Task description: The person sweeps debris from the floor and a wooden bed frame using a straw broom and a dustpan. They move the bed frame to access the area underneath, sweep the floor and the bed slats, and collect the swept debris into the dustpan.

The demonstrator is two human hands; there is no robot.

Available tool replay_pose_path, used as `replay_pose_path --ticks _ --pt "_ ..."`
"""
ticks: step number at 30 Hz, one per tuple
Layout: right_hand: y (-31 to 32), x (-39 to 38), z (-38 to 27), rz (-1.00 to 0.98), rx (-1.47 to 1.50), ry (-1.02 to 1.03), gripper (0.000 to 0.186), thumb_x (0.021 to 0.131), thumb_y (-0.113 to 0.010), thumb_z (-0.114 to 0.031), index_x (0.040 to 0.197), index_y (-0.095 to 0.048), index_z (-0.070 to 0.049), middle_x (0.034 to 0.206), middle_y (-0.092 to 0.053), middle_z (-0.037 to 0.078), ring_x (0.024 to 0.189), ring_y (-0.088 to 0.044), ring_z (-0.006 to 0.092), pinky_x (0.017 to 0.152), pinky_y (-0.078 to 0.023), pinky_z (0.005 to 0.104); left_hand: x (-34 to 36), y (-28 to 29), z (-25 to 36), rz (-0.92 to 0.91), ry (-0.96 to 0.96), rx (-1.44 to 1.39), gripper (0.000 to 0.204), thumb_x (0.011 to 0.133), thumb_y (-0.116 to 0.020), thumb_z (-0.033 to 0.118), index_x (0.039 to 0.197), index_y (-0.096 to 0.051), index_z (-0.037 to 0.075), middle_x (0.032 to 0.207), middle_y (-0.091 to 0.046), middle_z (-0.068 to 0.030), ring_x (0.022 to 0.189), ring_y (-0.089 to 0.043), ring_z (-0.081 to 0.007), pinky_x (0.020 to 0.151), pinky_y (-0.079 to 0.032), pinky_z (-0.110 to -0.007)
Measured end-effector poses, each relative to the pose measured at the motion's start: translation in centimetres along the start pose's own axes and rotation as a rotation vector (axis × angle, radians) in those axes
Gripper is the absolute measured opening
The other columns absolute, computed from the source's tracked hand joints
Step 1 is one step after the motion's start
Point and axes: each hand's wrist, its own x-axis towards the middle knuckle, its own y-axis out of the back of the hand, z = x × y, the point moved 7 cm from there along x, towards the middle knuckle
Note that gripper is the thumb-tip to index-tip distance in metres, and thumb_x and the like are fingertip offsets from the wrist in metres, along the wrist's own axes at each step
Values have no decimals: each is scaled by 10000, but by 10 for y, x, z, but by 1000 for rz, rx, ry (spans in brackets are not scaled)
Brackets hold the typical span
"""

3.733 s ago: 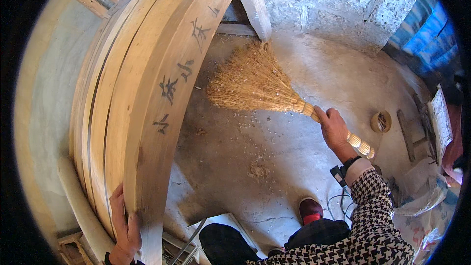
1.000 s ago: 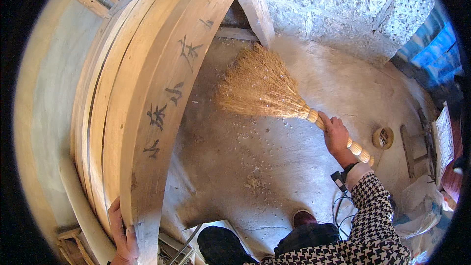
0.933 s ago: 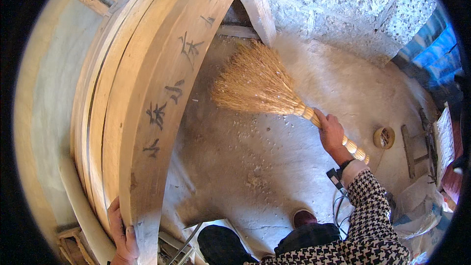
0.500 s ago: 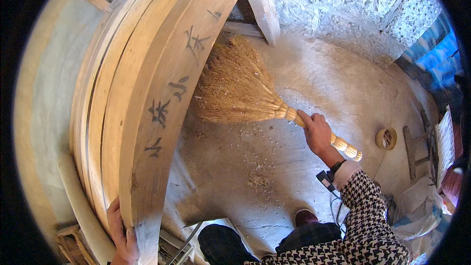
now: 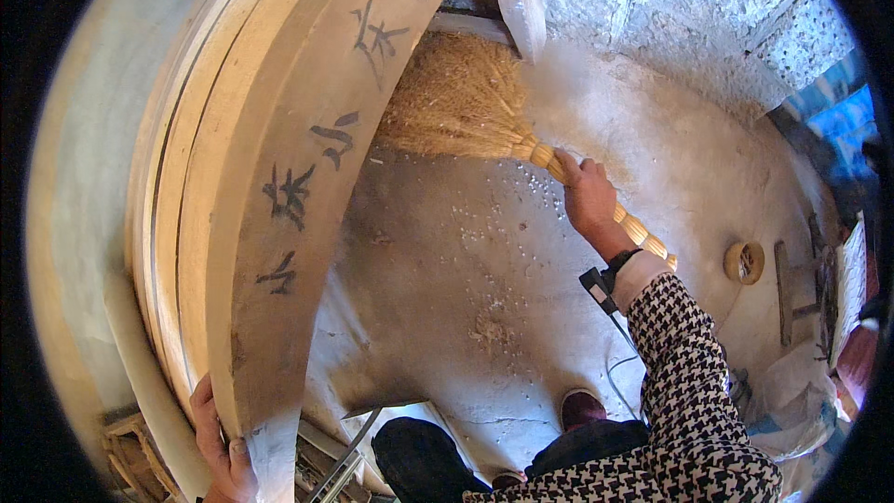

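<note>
Head view: we look down on a smooth, dusty grey-brown floor (image 5: 419, 270). Along its left stands a wooden frame (image 5: 197, 177) of long pale planks, edged by a broad, worn beam (image 5: 279, 335) with dark brush marks; a rough, pitted wall (image 5: 670, 0) closes the far side. Our straw broom (image 5: 456, 98) has just moved farther off: its fan now lies beside the frame's far leg (image 5: 517, 0), left tips hidden behind the beam, so the straw reaches that corner and bares a patch nearer us. Its bristles are fine and tawny, its handle (image 5: 633, 225) bound into rounded, shiny segments. Our right hand (image 5: 591, 197) has its fingers curled closed around that handle. Our left hand (image 5: 223, 461) touches the beam's near end, fingers along the left side; whether it grips or only rests, we cannot tell. Smaller still: a tan ring (image 5: 731, 264) at right, crumbly debris (image 5: 492, 331) and white specks (image 5: 545, 188).
</note>
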Motion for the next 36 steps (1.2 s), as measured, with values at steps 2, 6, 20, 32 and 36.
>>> replay_pose_path --ticks 2,6,20,32,36 --pt "2 2 -5 -13 -61 28 478 810 -492 -70 1251 -491 -254 888 -548 120 848 -553 301 675 -489 419 0 1 1 -10 -5 6 733 868 -385 576 1243 -437 -51 1307 -385 -217 1219 -380 -319 1008 -299 -410" --pt "21 -10 -3 -10 -93 63 481 804 -503 -77 1252 -499 -252 863 -546 100 824 -556 279 659 -490 396 0 0 1 -42 4 2 731 867 -379 575 1258 -427 -41 1316 -374 -217 1218 -378 -328 1014 -291 -414" --pt "33 77 -10 -159 231 -74 512 790 -602 -172 1276 -451 -224 977 -616 162 923 -600 336 747 -491 441 -7 7 -11 -13 -51 98 704 879 -376 536 1267 -426 -50 1332 -380 -225 1243 -365 -353 1034 -272 -436" --pt "86 64 -10 -169 218 108 538 769 -616 -176 1279 -453 -229 1001 -634 147 921 -611 327 767 -489 427 2 0 6 -34 -8 80 758 868 -353 587 1249 -434 -63 1293 -403 -232 1188 -421 -345 993 -323 -420" --pt "69 113 -12 -146 290 65 516 740 -649 -205 1232 -494 -205 1002 -633 167 925 -609 342 777 -488 432 2 0 8 -16 -23 28 775 862 -365 602 1248 -431 -67 1281 -417 -233 1186 -425 -332 988 -329 -420"
